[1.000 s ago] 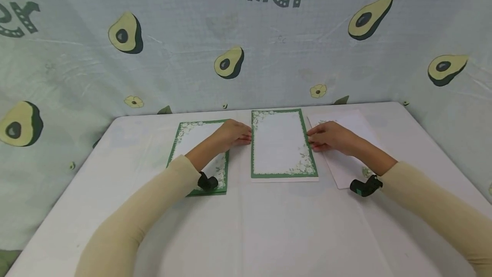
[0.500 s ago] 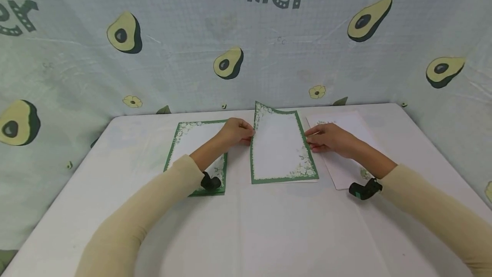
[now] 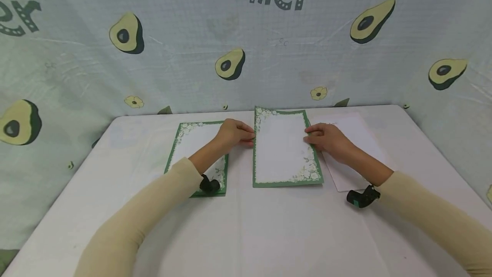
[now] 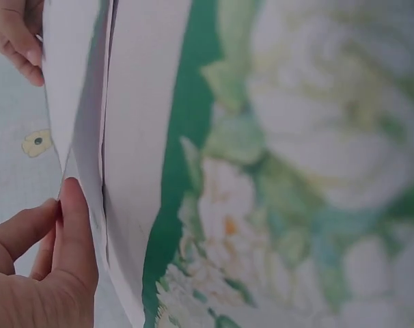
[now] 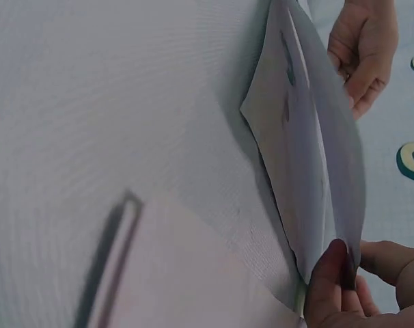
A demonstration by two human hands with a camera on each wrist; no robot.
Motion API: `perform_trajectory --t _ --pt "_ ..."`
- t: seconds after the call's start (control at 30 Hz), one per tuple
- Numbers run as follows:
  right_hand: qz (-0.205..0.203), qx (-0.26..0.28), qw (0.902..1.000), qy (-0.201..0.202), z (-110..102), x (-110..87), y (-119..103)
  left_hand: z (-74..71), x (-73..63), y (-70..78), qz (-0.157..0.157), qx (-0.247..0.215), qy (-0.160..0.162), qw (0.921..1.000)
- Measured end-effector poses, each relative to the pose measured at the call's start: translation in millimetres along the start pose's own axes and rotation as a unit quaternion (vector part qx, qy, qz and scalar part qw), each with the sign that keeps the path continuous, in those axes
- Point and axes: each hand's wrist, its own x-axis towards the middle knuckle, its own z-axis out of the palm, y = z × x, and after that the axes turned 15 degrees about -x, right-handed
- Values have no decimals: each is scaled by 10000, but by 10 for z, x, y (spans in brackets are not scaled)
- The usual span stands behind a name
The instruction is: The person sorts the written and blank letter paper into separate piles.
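A white sheet of paper (image 3: 282, 148) with a green floral border is held slightly above the table in the middle of the head view, its top edge bowed. My left hand (image 3: 235, 135) pinches its left edge between thumb and fingers. On the opposite edge, my right hand (image 3: 329, 141) grips it the same way. The right wrist view has the lifted sheet (image 5: 343, 164) bent, with more paper (image 5: 279, 164) lying close below it. In the left wrist view, the thumb and fingertips (image 4: 74, 212) close on the thin paper edge.
Left of the held sheet lies a green-bordered stack of paper (image 3: 196, 138), partly under my left forearm. A paler stack (image 3: 351, 129) lies on the right, partly covered by my right hand and forearm. The white-covered table (image 3: 246, 234) meets an avocado-print cloth (image 3: 173, 63) behind.
The bordered sheet has come up off the paper beneath, its upper left corner rising first, then lowering somewhat. Its lower edge has shifted toward me and slightly right. Both hands stay at its sides.
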Motion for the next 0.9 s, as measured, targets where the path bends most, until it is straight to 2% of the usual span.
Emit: perform_trajectory --t 0.13,0.23,0.37,0.6,0.8,0.9 --pt "66 -47 9981 609 33 -2 -18 -9 -27 -12 -53 -63 -202 9998" --pt "99 40 9953 963 50 -9 -16 4 -28 -32 -17 -78 -227 9997" --pt "39 126 9907 1356 60 -20 -5 43 -9 -60 249 -241 -145 9993" --pt "-137 605 9860 1547 86 -53 -9 131 -10 -70 834 -752 -24 9937" --pt "-353 805 9809 1733 96 -91 -22 158 -11 -66 975 -1080 229 9891" --pt "-498 1111 9756 1829 83 -110 -24 170 -5 -66 1060 -1205 367 9863"
